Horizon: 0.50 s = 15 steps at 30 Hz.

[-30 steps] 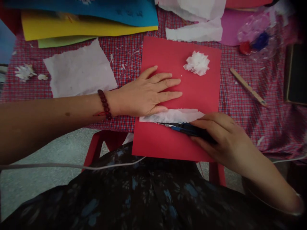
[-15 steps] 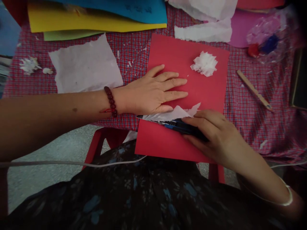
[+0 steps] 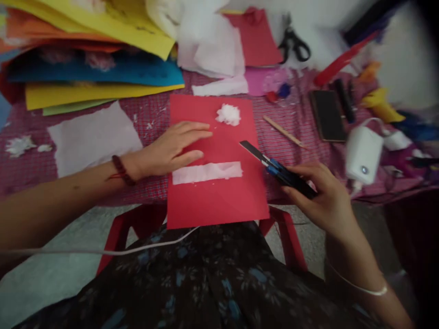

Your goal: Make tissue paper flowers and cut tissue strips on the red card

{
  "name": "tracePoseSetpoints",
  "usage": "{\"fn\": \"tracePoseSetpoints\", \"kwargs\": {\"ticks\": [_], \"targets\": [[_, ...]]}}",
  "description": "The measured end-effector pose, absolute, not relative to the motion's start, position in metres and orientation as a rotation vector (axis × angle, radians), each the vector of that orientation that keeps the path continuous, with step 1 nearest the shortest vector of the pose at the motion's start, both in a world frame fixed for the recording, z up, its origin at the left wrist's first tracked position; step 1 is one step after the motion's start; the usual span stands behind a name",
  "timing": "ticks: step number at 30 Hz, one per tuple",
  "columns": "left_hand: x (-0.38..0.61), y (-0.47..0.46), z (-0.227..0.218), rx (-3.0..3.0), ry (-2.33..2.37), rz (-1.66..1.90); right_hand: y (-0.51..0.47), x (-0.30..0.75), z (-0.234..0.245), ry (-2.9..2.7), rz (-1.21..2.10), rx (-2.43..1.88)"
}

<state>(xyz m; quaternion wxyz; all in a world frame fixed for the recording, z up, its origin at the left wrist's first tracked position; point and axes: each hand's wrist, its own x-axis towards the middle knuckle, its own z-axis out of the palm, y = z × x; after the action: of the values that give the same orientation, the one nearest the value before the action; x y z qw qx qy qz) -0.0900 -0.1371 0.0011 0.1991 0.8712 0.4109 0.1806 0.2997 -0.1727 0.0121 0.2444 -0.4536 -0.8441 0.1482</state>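
Note:
My right hand (image 3: 324, 196) grips a blue and black box cutter (image 3: 288, 176), its long blade extended and pointing up and left over the right edge of a red sheet of paper (image 3: 216, 205). On the sheet's left side, my left hand (image 3: 174, 148) rests with its fingers stretched out, holding nothing. Just below those fingers lies a white paper strip (image 3: 207, 172), flat across the red sheet. A crumpled white paper tuft (image 3: 229, 114) sits near the sheet's upper right.
A pencil (image 3: 284, 132) lies right of the sheet, near a phone (image 3: 327, 115) and a white power bank (image 3: 364, 153). Black scissors (image 3: 293, 43) are at the back. Coloured sheets (image 3: 103, 68) are piled back left, above a white paper piece (image 3: 96, 137). A white cable (image 3: 144, 246) crosses my lap.
My right hand has drawn the box cutter away rightward from the white paper, uncovering the strip. My left hand has shifted toward the sheet's left edge. The view has widened toward the table's back and right.

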Motion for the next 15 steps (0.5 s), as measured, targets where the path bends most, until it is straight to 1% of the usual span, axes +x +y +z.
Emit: {"fn": "tracePoseSetpoints", "kwargs": {"ticks": [3, 6, 10, 12, 15], "targets": [[-0.074, -0.149, 0.016, 2.426, 1.244, 0.614, -0.167, 0.314, 0.002, -2.245, 0.27, -1.415], [-0.046, -0.173, 0.028, 2.599, 1.339, 0.406, -0.162, 0.317, -0.007, -2.241, 0.252, -1.51], [-0.02, -0.191, 0.028, 2.775, 1.504, 0.171, -0.159, 0.313, -0.011, -2.259, 0.263, -1.498], [-0.023, -0.183, 0.029, 2.676, 1.576, 0.186, -0.159, 0.313, -0.011, -2.269, 0.257, -1.461], [-0.04, -0.159, 0.038, 2.163, 1.721, 0.421, -0.158, 0.314, -0.007, -2.243, 0.218, -1.383]]}}
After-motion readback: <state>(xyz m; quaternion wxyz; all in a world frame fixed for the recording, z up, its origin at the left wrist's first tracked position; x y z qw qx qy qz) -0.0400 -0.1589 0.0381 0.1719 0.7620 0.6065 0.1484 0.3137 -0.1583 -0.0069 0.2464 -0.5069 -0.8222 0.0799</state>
